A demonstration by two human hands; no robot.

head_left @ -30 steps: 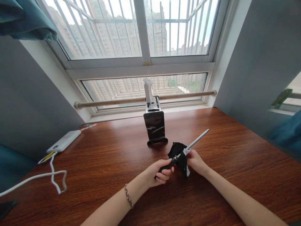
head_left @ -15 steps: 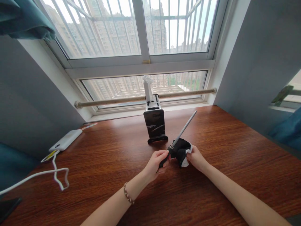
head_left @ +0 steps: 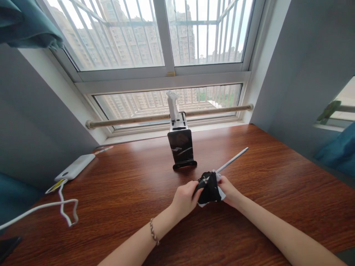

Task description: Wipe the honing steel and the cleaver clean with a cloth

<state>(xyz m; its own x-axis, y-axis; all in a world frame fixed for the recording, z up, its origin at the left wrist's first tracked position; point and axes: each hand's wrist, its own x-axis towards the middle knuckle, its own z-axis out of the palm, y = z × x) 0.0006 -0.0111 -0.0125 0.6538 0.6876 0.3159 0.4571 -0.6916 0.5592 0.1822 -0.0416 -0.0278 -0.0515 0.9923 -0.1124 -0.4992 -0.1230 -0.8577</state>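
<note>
My left hand [head_left: 185, 199] is closed round the black handle of a sharpening steel [head_left: 233, 159], whose grey rod points up and to the right. Black cloth with white parts [head_left: 211, 191] is bunched about the lower rod, next to the handle. On the cloth's right side, the fingers of my right hand [head_left: 229, 192] are closed on it, pressing it against the rod; some fingertips are hidden. Just beyond my hands stands a black knife block [head_left: 181, 146] with slots in its top. Something white and wrapped [head_left: 172, 105] sticks up out of it.
A white power bank [head_left: 76, 167] with a white cable [head_left: 41, 208] lies at the left of the brown wooden table [head_left: 124, 192]. Behind the table's far edge run a window and a horizontal rail [head_left: 133, 120]. A dark object [head_left: 8, 247] sits at the lower left.
The rod has swung lower and to the right. The cloth, formerly beside the handle, now wraps the rod's lower part, and my right hand has closed in on it there.
</note>
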